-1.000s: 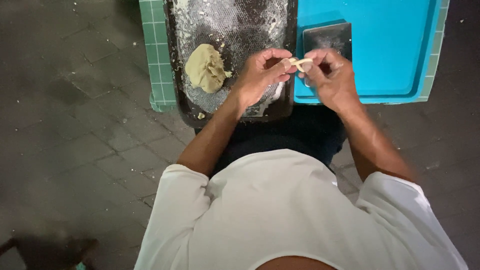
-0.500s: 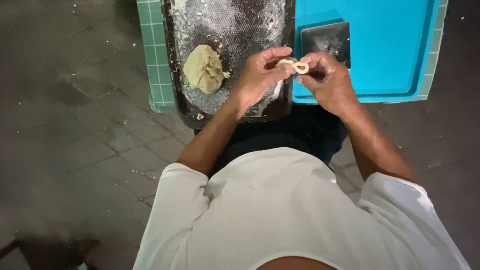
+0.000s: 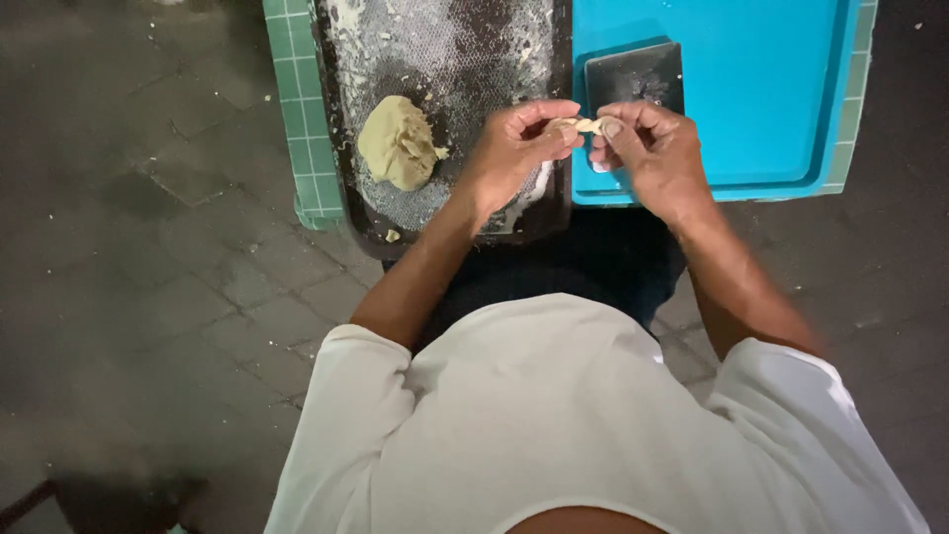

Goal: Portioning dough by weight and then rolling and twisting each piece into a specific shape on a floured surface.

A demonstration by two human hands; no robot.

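A small pale piece of dough (image 3: 583, 126) is pinched between the fingertips of both hands, over the seam where two trays meet. My left hand (image 3: 516, 148) curls around its left end and my right hand (image 3: 647, 148) grips its right end. To the left, a larger beige dough lump (image 3: 396, 143) rests on the dark floured tray (image 3: 450, 59). Both forearms reach forward from a white shirt.
A turquoise tray (image 3: 761, 79) sits on the right with a dark rectangular metal block (image 3: 634, 71) on it, just beyond my right hand. A green gridded mat (image 3: 297, 109) edges the dark tray on the left. Grey paving stones surround everything.
Both hands stay together on the small dough piece and have worked it slightly between the fingertips. The dough lump has not moved.
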